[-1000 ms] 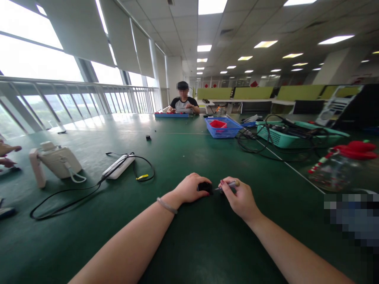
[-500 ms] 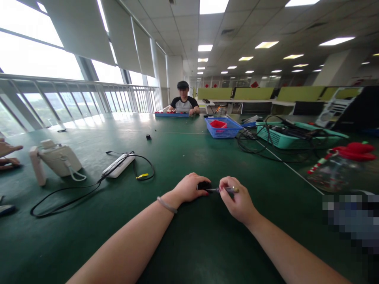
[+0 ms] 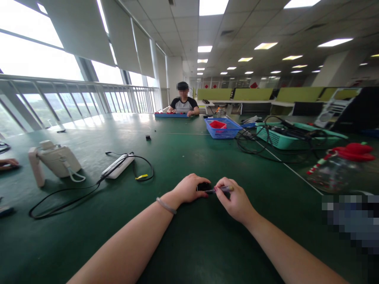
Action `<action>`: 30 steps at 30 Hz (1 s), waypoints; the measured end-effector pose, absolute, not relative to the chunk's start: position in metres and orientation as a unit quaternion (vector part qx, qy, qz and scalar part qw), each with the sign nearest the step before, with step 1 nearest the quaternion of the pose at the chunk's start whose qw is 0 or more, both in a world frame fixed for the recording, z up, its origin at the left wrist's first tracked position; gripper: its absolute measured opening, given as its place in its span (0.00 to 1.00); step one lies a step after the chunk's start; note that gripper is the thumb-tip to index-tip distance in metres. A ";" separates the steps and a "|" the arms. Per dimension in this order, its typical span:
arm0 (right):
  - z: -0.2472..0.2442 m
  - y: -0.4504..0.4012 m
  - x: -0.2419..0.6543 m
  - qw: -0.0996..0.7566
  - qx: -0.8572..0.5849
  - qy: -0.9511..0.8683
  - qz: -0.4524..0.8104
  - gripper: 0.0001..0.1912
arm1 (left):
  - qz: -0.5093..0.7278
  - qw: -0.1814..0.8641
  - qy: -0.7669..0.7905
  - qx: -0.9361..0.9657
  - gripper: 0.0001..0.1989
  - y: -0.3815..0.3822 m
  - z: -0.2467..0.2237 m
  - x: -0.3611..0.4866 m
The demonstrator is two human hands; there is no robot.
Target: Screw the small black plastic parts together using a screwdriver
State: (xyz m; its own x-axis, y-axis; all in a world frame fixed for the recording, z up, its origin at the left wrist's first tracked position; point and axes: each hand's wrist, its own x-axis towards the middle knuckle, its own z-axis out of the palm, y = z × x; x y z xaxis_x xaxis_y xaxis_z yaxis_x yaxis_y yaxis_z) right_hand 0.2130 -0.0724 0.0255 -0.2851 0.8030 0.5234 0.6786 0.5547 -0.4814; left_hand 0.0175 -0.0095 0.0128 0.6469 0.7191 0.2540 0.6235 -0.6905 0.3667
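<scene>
Green and glossy, the counter (image 3: 183,244) spreads beneath both of the person's arms, and near its middle the left hand (image 3: 189,188) curls around a small black object (image 3: 203,185), thumb on the near side, fingers closed along the far side. Whether the object rests on the counter or is lifted slightly, I cannot tell. The right hand (image 3: 235,199) pinches a slim screwdriver-like tool (image 3: 226,189) between thumb and fingers, its thin shaft aimed leftward at the object, right beside the left thumb; actual contact at the tip is too small to make out. That closeness is what worries me: should the tip skid off a hard surface, it could jab that thumb. A slack left hold might let the object twist under pressure, and so light a pinch could let the tool roll or tilt. Any tiny dark part knocked loose would be hard to spot on this surface. A white box (image 3: 121,169) and black cord (image 3: 98,184) lie well apart, so snagging seems unlikely.
</scene>
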 end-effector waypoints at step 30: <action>0.028 -0.073 0.216 0.412 -0.461 -0.786 0.018 0.07 | 0.196 0.137 0.376 0.895 0.24 -0.011 0.012 0.016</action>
